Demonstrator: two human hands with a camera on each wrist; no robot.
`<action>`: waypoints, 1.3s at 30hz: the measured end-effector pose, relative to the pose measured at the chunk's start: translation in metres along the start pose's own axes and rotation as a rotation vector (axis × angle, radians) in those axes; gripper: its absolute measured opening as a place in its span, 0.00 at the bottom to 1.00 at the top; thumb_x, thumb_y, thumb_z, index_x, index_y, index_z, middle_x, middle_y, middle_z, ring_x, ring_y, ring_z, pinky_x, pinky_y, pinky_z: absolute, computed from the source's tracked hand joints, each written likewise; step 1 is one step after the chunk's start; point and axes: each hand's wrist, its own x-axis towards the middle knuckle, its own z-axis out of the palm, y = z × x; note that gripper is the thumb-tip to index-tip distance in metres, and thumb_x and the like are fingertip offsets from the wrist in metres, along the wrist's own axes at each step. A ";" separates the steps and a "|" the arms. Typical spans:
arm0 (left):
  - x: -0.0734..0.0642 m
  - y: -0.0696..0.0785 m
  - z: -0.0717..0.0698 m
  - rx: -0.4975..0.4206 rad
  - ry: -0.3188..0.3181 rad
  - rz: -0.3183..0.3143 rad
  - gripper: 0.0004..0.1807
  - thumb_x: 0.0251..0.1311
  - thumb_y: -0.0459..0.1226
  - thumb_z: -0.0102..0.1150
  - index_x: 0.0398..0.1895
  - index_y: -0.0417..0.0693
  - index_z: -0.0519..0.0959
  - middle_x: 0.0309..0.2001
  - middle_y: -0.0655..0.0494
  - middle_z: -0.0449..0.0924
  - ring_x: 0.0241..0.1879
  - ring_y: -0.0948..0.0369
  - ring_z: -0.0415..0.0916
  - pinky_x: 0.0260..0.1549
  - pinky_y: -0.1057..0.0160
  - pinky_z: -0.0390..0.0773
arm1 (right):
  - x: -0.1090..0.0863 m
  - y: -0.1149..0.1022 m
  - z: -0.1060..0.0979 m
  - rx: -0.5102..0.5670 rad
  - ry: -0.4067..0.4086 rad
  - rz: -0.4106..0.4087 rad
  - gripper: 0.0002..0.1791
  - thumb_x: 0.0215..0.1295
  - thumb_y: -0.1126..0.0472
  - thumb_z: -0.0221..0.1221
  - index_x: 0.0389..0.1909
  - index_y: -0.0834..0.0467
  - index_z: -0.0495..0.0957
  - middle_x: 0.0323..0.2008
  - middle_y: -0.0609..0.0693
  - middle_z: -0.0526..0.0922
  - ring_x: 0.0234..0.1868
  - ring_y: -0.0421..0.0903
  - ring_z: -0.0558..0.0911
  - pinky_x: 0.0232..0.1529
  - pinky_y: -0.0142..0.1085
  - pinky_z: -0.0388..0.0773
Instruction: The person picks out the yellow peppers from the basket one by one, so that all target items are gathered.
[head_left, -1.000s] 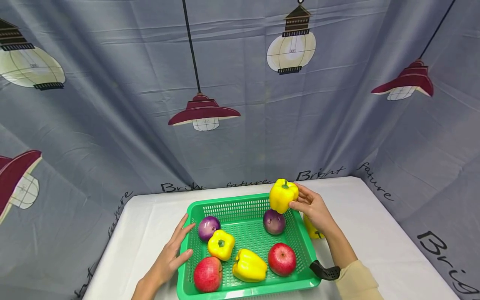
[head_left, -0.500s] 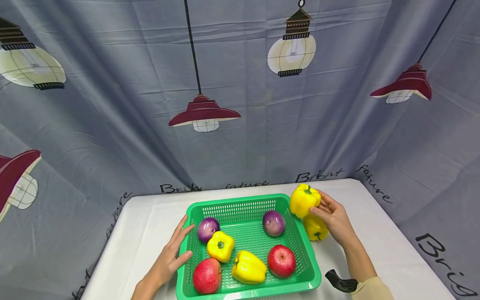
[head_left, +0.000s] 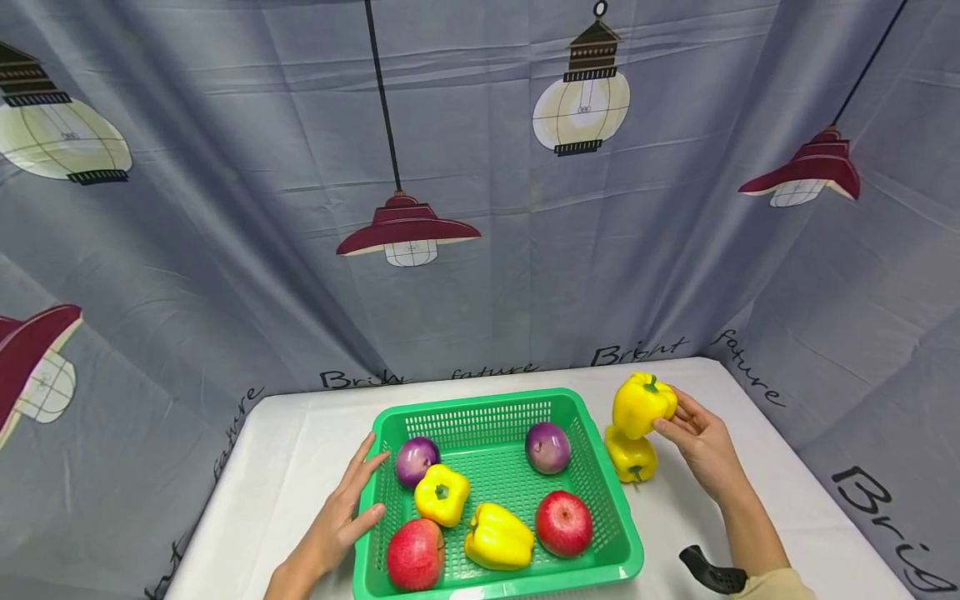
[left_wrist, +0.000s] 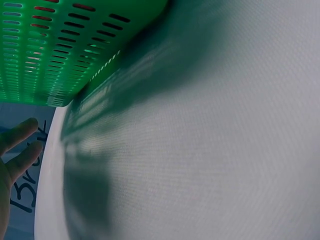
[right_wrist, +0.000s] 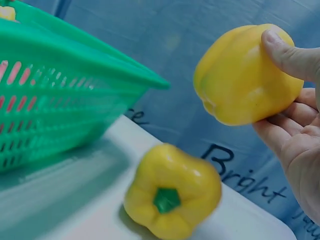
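My right hand (head_left: 705,446) grips a yellow bell pepper (head_left: 642,405) between thumb and fingers. In the right wrist view that held pepper (right_wrist: 240,75) hangs in the air, apart from the green basket (right_wrist: 60,95). Below it, a second yellow bell pepper (right_wrist: 172,192) lies on the white table, right of the basket. My left hand (head_left: 330,525) is at the basket's left side, fingers spread and near the rim; whether they touch it I cannot tell. Inside the basket (head_left: 480,403) lie two yellow bell peppers, one by the middle (head_left: 498,537), two red apples and two purple round vegetables.
A white-covered table (head_left: 300,442) carries the basket. Grey-blue curtain (head_left: 480,317) with printed lamps and lettering hangs behind and at both sides. A black curved strap piece (head_left: 712,571) sits at the right wrist.
My right hand has carried the yellow bell pepper rightward from over the basket's far right corner to outside it, uncovering the pepper on the table. The left hand has stayed put.
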 end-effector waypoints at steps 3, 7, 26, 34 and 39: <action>0.000 0.000 0.000 0.000 0.002 0.001 0.37 0.61 0.36 0.56 0.76 0.47 0.63 0.81 0.47 0.44 0.74 0.43 0.55 0.54 0.27 0.66 | -0.006 0.003 -0.010 0.059 0.025 0.006 0.42 0.71 0.64 0.62 0.75 0.74 0.49 0.63 0.46 0.74 0.54 0.26 0.77 0.52 0.22 0.74; 0.000 0.001 -0.001 0.001 -0.005 0.001 0.37 0.61 0.36 0.56 0.76 0.46 0.62 0.81 0.47 0.43 0.74 0.45 0.54 0.54 0.28 0.66 | -0.013 0.009 -0.023 0.194 0.050 0.001 0.43 0.70 0.70 0.61 0.76 0.75 0.45 0.56 0.34 0.75 0.54 0.28 0.79 0.51 0.23 0.75; 0.001 0.002 -0.002 0.005 -0.005 0.002 0.37 0.61 0.36 0.56 0.76 0.46 0.62 0.81 0.47 0.44 0.74 0.45 0.55 0.53 0.28 0.68 | -0.040 0.046 -0.058 0.078 0.107 0.094 0.44 0.70 0.66 0.62 0.75 0.76 0.45 0.71 0.54 0.65 0.52 0.21 0.75 0.51 0.20 0.73; 0.001 0.003 -0.003 -0.010 -0.002 0.008 0.37 0.61 0.35 0.56 0.76 0.45 0.63 0.80 0.45 0.44 0.75 0.46 0.53 0.54 0.27 0.65 | -0.051 0.067 -0.062 -0.090 0.125 0.207 0.45 0.72 0.59 0.62 0.76 0.75 0.46 0.71 0.73 0.56 0.48 0.16 0.71 0.48 0.17 0.71; 0.001 0.003 -0.002 -0.015 0.000 0.005 0.37 0.61 0.35 0.56 0.76 0.45 0.63 0.80 0.45 0.44 0.75 0.45 0.53 0.54 0.27 0.65 | -0.054 0.070 -0.063 -0.181 0.110 0.277 0.47 0.72 0.53 0.62 0.76 0.73 0.46 0.71 0.77 0.55 0.48 0.15 0.67 0.46 0.15 0.70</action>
